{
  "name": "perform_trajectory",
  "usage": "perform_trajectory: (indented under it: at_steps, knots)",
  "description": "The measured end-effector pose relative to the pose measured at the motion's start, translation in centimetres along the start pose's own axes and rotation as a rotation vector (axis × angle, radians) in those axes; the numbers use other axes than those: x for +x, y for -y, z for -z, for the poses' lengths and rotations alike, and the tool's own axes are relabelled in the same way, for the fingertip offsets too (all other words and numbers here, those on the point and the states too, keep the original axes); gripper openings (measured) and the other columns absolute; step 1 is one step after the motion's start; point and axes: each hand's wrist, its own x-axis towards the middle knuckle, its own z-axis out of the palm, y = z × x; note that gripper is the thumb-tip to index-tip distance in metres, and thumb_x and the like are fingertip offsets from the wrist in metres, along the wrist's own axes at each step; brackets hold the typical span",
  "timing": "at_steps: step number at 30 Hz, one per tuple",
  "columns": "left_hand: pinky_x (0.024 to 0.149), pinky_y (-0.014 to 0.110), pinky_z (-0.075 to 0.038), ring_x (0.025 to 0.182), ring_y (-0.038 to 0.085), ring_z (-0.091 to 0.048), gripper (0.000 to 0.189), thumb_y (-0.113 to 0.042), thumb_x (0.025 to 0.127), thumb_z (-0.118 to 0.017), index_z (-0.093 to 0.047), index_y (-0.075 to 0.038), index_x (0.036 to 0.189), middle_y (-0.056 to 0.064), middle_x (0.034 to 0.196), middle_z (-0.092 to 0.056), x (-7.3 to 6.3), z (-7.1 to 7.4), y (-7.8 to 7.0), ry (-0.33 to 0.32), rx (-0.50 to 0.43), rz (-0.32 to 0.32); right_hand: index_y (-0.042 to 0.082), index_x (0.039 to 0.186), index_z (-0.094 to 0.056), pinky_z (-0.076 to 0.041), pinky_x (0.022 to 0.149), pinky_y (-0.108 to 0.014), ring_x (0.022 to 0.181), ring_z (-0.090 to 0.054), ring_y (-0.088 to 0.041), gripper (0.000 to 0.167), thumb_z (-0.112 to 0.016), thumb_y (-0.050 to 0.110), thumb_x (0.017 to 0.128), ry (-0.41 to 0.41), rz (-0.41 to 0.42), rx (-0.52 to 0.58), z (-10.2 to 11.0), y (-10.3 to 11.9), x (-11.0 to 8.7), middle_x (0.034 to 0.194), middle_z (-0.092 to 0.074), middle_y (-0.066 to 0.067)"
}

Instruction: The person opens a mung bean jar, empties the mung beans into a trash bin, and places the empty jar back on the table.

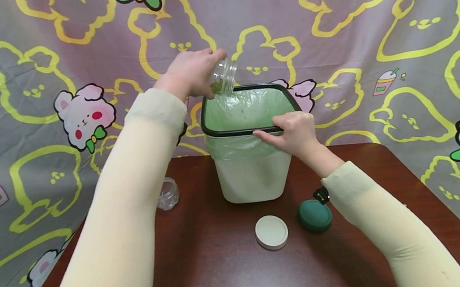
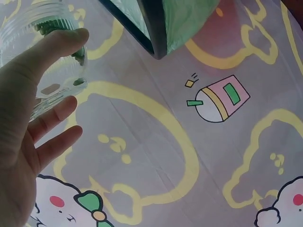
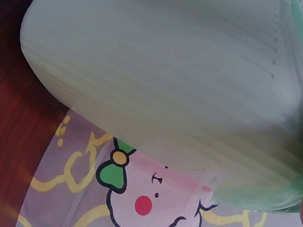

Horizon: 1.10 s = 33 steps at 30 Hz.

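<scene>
My left hand [image 1: 192,74] holds a clear jar [image 1: 228,75] tipped sideways, its mouth over the left rim of a white trash can [image 1: 255,176]. Small green grains [image 1: 218,86], perhaps beans, lie inside the jar; the left wrist view shows them too, beneath the thumb [image 2: 61,41]. A thin green liner bag [image 1: 252,110] lines the can and folds out under its black rim. At the can's front right corner, my right hand [image 1: 297,131] grips that rim, thumb outside. The right wrist view is mostly filled by the can's side [image 3: 142,71]; the fingers are nearly out of sight there.
On the brown table [image 1: 223,267], a white round lid [image 1: 272,231] lies in front of the can, with a dark green lid [image 1: 315,215] to its right. Another clear jar [image 1: 168,194] stands left of the can, partly behind my left arm. A patterned curtain [image 1: 339,55] hangs behind.
</scene>
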Motion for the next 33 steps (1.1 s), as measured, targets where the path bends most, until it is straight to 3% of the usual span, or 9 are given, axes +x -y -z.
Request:
perform_trajectory:
  at_steps: [14,21,33]
  knots:
    - [0.092,0.054,-0.043,0.108,0.038,-0.055,0.089,-0.021,0.072,-0.081,-0.032,-0.012,0.145,0.018,0.129,-0.051,0.10,-0.01,0.04,0.014,0.002,0.006,0.016,0.051,-0.028,-0.014,0.036,-0.033,0.034,-0.027,-0.015,0.067,-0.045,0.068,0.090,0.007,0.006,-0.001,-0.09,-0.05,0.09,0.043,-0.025,0.003]
    - [0.086,0.052,-0.046,0.099,0.036,-0.057,0.087,-0.019,0.072,-0.079,-0.032,-0.010,0.145,0.018,0.127,-0.051,0.12,0.04,0.14,0.002,0.001,0.007,0.015,0.051,-0.028,-0.015,0.035,-0.033,0.034,-0.027,-0.015,0.068,-0.046,0.068,0.090,-0.003,0.013,-0.002,-0.27,-0.17,0.06,0.043,-0.024,0.003]
    - [0.089,0.054,-0.045,0.098,0.038,-0.057,0.086,-0.021,0.072,-0.080,-0.033,-0.010,0.144,0.017,0.125,-0.051,0.20,0.08,-0.02,0.014,0.027,0.000,0.015,0.051,-0.028,-0.015,0.035,-0.033,0.034,-0.029,-0.016,0.068,-0.046,0.067,0.091,0.000,0.013,0.001,-0.11,-0.13,0.04,0.043,-0.025,0.002]
